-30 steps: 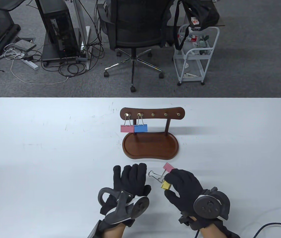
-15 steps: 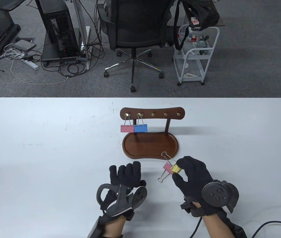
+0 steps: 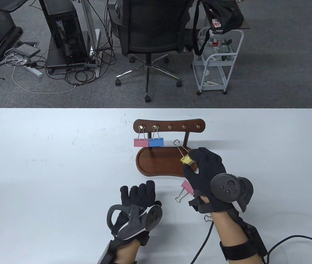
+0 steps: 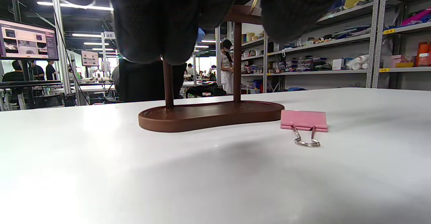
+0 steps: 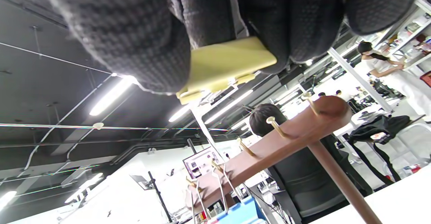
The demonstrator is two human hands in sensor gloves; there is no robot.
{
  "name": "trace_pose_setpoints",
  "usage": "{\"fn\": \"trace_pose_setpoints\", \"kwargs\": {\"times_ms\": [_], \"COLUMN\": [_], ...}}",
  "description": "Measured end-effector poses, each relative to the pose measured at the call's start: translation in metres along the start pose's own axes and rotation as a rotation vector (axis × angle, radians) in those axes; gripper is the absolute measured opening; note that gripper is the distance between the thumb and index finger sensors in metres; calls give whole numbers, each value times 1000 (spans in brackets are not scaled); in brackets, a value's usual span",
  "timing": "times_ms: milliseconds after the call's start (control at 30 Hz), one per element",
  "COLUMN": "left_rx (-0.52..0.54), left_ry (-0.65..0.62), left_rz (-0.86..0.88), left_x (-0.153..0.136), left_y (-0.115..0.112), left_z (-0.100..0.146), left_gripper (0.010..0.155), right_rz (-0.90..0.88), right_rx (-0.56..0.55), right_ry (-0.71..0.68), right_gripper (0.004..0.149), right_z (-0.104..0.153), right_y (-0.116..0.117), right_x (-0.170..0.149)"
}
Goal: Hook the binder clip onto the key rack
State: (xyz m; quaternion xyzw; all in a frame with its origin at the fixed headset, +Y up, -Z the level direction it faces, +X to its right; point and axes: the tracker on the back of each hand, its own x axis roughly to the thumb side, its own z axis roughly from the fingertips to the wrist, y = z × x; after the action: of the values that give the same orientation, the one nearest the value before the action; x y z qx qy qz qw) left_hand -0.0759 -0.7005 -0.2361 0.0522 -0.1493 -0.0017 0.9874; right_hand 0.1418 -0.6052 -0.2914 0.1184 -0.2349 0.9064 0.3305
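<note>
A: What sits on the surface [image 3: 34, 154]?
B: A wooden rack [image 3: 169, 128] near the middle, its tray toward the near edge. A pink clip [image 3: 141, 142] and a blue clip [image 3: 156, 142] hang from its two leftmost hooks; the other three hooks are bare.

A: And the right hand [image 3: 203, 169]?
B: Raised over the right end of the tray, wrist angled in from the near edge, tracker on the back of the hand. Its grip is closed: thumb and fingers pinch the body of a yellow clip [image 3: 186, 160]. The clip's wire handles point up and to the left, toward the hooks, ending below the bar and touching no hook.

A: The left hand [image 3: 139, 196]?
B: Low at the near edge, left of the right wrist, fingers loosely extended toward the rack, holding nothing.

A: Anything smaller?
B: A second pink clip [image 3: 186, 187] lies flat between the two hands, just off the tray's near rim, handles pointing toward the near edge.
</note>
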Motion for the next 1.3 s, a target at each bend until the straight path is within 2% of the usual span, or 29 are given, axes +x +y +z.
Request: {"fn": "trace_pose_setpoints", "kwargs": {"times_ms": [467, 1300], "left_rx": [30, 25], "left_ry": [2, 20], "left_rz": [43, 107], "left_x": [0, -6], "left_y": [7, 6], "left_z": [4, 6], "left_gripper": [76, 76], "right_rz": [70, 129], "right_rx": [30, 63], "right_ry": [125, 154], "right_gripper": [62, 58], "right_z": [-46, -48], "right_y": [28, 57], "right_x": [2, -9]}}
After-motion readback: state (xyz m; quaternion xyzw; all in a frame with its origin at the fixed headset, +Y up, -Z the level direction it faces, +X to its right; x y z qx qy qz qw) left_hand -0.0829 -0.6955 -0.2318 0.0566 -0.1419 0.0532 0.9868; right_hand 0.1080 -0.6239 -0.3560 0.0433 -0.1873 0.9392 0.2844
